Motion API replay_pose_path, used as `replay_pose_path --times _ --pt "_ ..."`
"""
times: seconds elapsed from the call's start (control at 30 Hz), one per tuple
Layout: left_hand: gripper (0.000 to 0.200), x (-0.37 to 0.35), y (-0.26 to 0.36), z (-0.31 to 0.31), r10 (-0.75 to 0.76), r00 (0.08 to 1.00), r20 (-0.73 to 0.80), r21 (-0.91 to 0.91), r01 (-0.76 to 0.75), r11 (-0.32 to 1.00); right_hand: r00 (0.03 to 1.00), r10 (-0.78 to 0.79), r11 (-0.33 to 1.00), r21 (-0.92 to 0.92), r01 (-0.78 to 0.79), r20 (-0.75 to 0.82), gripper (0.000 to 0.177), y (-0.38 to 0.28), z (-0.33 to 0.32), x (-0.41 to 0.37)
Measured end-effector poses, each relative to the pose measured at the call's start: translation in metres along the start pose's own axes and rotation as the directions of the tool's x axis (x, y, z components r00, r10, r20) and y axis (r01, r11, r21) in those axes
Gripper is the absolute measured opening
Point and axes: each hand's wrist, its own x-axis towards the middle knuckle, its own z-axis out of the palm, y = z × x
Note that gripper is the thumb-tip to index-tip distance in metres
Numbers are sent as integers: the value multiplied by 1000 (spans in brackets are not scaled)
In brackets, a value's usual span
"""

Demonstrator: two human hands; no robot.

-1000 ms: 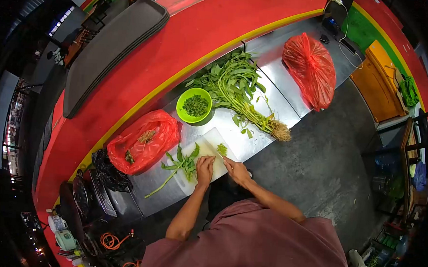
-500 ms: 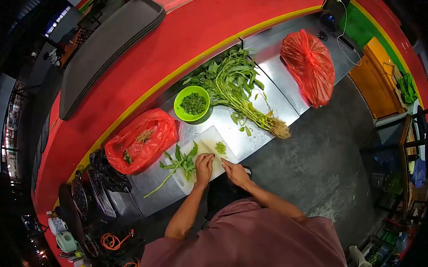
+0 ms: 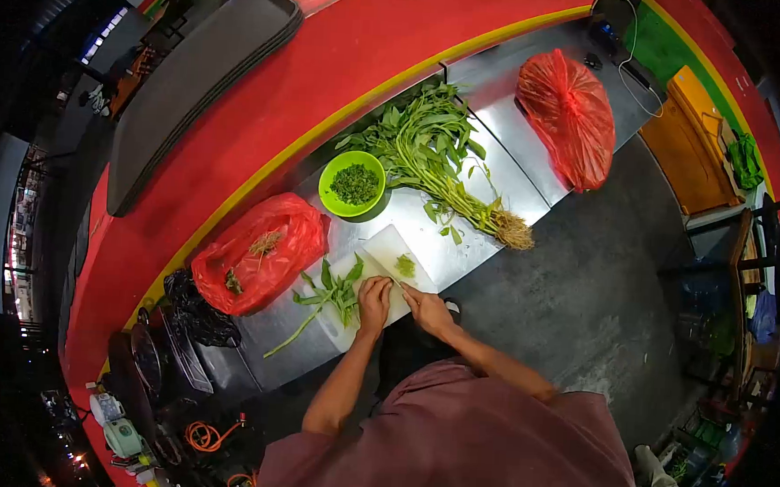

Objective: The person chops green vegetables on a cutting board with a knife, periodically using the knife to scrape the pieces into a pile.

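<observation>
On a white cutting board (image 3: 391, 242), my left hand (image 3: 373, 303) presses with curled fingers on a sprig of leafy greens (image 3: 341, 296), whose leaves and one long stem stick out to the left. My right hand (image 3: 432, 314) is closed round a knife (image 3: 397, 283); its thin blade lies close to the left fingertips, and the handle is hidden in my grip. A small heap of chopped green bits (image 3: 405, 265) rests on the board just beyond the blade. Farther back, a lime-green bowl (image 3: 329, 196) holds finely chopped greens (image 3: 355, 184).
A large bundle of rooted greens (image 3: 439, 158) lies on the steel counter (image 3: 486, 253). To the left sits an open red plastic bag (image 3: 298, 239) with root scraps, beside a black bag (image 3: 194, 313). A closed red bag (image 3: 569, 116) stands far right. A red wall (image 3: 328, 73) backs the counter.
The view has shifted very slightly. My right hand and the knife have turned a little, the blade now showing more plainly beside the left fingers. My left hand stays on the greens.
</observation>
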Motion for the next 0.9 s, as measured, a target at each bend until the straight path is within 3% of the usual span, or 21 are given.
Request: replay_pose_path --times 0.2,0.33,0.47,0.6,0.73,0.9 --pt "13 -5 2 4 -16 1000 -9 -46 16 999 999 -47 992 -119 49 25 41 10 12 17" --pt "13 -5 1 1 8 1000 12 19 -9 1000 997 -70 998 -3 70 -12 41 3 4 8" --pt "12 -5 0 2 27 1000 -2 28 -27 999 998 7 999 -39 -4 67 43 -4 -8 -2" --pt "12 -7 -2 3 11 1000 11 4 -11 1000 998 -66 998 -23 66 -9 41 2 6 10" --pt "11 -6 -3 3 -19 1000 17 32 18 999 1000 7 1000 -15 -6 22 41 -5 2 6" --pt "11 -5 -3 2 22 1000 7 55 -22 998 997 -79 996 -47 79 5 41 13 5 0"
